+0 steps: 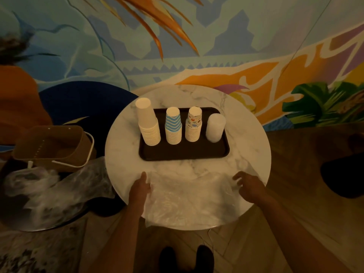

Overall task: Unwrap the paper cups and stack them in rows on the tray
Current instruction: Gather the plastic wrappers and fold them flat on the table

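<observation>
Left grip [140,187] flat, fingers straight, on left edge of plastic wrap [187,196] | right grip [249,186] fingers bent at wrap's right edge, I can't tell if pinching | wrap spread on worktop [246,134], near side | tray [185,154] behind it carries one row, upside down: white stack [147,125], blue-zigzag stack [173,127], patterned stack [194,125], translucent stack [215,127]

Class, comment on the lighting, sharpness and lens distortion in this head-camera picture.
Head view: dim, warm light, so the tray reads almost black; the wide-angle lens bows the mural wall; the striped cup stack is fairly sharp, while the plastic wrap looks soft and smeared.
</observation>
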Demonstrator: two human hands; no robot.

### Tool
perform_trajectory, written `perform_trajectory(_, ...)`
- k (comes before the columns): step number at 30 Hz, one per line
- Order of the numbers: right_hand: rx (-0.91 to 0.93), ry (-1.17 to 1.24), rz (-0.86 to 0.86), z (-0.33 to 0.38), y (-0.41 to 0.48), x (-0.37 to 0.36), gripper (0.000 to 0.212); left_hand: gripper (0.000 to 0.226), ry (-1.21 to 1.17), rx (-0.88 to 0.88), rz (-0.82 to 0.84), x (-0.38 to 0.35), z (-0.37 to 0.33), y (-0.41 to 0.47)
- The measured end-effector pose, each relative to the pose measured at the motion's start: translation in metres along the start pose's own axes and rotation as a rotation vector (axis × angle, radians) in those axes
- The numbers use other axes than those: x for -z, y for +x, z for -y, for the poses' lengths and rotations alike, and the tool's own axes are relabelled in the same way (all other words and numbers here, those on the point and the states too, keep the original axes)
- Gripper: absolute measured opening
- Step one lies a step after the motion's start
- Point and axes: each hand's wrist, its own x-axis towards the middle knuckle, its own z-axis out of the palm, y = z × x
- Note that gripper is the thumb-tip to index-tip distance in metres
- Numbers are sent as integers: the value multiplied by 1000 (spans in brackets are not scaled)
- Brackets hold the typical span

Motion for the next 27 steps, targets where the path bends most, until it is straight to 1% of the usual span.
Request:
perform_trajectory(1,-3,47,-79,-1,7,-1,45,61,-21,8,15,-1,-3,-1)
perform_trajectory(2,34,62,-117,1,12,-2,56,68,59,-17,31,-3,-4,-1)
perform_trajectory(4,149,79,-104,10,22,-9,75,71,243,-109,20,-8,-5,-5)
perform_trajectory(6,216,98,-49,20,34,-19,85,71,317,-187,28,-12,-3,-9)
perform_trajectory(7,205,147,-31,26,38,-23,84,72,326,-208,27,-14,-2,-11)
perform_trajectory(9,198,273,-53,39,44,-33,71,66,358,-260,1,-19,-4,-12)
perform_trajectory(11,281,333,-138,48,48,-46,56,49,368,-316,-46,-25,-9,-13)
perform_trajectory(13,311,336,-147,55,49,-50,55,37,377,-359,-72,-29,-12,-14)
perform_trajectory(14,284,319,-136,56,50,-48,55,37,361,-344,-91,-30,-11,-14)
perform_trajectory(16,166,354,-131,57,55,-41,52,42,272,-302,-169,-26,-4,-9)
perform_trajectory(18,12,466,-167,53,58,-31,38,40,220,-292,-254,-20,-2,-7)
perform_trajectory(20,-94,549,-177,45,62,-23,28,32,249,-306,-280,-19,-6,-9)
perform_trajectory(22,-144,592,-165,38,68,-21,25,32,276,-334,-296,-21,-10,-10)
perform_trajectory(23,-162,610,-184,37,71,-21,23,37,281,-347,-317,-22,-11,-9)
perform_trajectory(25,-209,662,-250,39,74,-19,21,54,286,-341,-346,-26,-21,-12)
perform_trajectory(27,-296,743,-323,45,72,-14,31,65,186,-263,-329,-29,-31,-15)
